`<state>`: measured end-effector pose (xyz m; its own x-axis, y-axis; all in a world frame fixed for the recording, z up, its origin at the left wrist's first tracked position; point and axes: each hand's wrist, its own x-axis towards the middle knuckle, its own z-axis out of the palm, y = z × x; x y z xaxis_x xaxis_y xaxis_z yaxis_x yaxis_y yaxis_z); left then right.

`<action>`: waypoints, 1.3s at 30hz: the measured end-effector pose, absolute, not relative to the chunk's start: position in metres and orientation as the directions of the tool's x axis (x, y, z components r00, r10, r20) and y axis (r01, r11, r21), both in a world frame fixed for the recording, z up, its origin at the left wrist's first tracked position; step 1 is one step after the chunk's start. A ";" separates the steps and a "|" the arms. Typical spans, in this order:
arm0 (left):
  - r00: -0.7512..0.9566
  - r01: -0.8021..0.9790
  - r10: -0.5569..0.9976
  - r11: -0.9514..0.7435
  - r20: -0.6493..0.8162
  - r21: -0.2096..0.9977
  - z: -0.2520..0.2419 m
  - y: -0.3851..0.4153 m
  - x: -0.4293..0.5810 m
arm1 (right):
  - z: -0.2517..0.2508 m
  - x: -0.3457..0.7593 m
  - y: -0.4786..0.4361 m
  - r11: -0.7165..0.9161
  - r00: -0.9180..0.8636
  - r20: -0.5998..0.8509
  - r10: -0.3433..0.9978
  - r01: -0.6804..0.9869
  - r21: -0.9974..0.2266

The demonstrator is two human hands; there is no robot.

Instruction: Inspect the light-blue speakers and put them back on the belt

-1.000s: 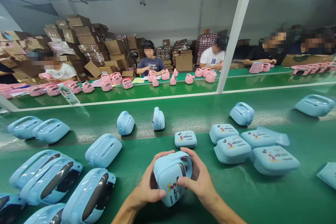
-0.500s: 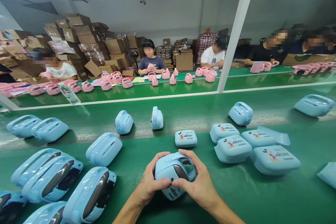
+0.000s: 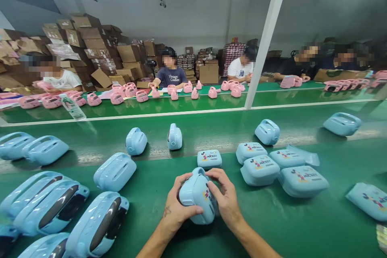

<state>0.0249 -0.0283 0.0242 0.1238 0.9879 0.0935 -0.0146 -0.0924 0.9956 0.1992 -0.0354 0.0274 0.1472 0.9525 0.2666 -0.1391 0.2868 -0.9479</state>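
Blue case (image 3: 193, 191) dead centre, tilted, at or just above the green bench (image 3: 145, 197), can't tell which, and I've got it from both sides: left hand (image 3: 177, 205) curled round its side, thumb across the lower front, right hand (image 3: 226, 197) hugging the opposite edge, thumb up by the printed face (image 3: 205, 206). Handle (image 3: 198, 170) on top, print in front, so to my eye this one is well along, though whether that face is fully seated I can't say. Plenty looks left to do: on my left, handled shells (image 3: 83, 223), the nearest showing dark panels and no print; on my right, printed cases (image 3: 260, 172) bunched with no handles in view. One lone printed case (image 3: 209, 158) sits just beyond my hands, no handle showing there either.
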 end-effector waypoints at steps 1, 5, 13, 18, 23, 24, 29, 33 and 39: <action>0.064 0.061 0.985 -0.165 0.161 0.984 0.024 -0.029 0.030 | 0.032 0.196 -0.036 0.261 0.156 0.238 0.959 -0.146 -0.954; -0.031 0.276 0.926 -0.353 0.376 0.894 0.026 -0.034 0.046 | 0.043 0.183 -0.028 0.173 0.254 0.105 0.961 -0.264 -0.949; -0.108 0.171 0.939 -0.305 0.325 0.937 0.038 -0.036 0.068 | 0.034 0.168 -0.016 0.157 0.387 0.019 0.922 -0.327 -0.932; -0.244 0.163 0.925 -0.258 0.292 0.952 0.047 -0.039 0.081 | 0.032 0.167 -0.023 0.169 0.440 0.027 0.898 -0.287 -0.943; -0.279 0.124 0.920 -0.250 0.275 0.960 0.041 -0.040 0.076 | 0.034 0.159 -0.027 0.192 0.478 0.065 0.876 -0.222 -0.956; -0.279 0.111 0.921 -0.251 0.272 0.962 0.040 -0.039 0.074 | 0.035 0.157 -0.028 0.195 0.481 0.069 0.874 -0.216 -0.957; -0.260 -0.199 0.961 -0.154 0.099 0.968 0.039 -0.029 0.060 | 0.033 0.160 -0.031 0.202 0.444 0.076 0.893 -0.244 -0.948; -0.306 -0.334 0.952 -0.137 0.030 0.933 0.045 -0.020 0.052 | 0.028 0.171 -0.035 0.010 0.227 -0.112 0.967 -0.475 -0.880; -0.304 -0.250 0.953 -0.086 0.007 0.964 0.043 -0.019 0.047 | 0.025 0.182 -0.039 -0.110 -0.115 -0.055 0.992 -0.549 -0.828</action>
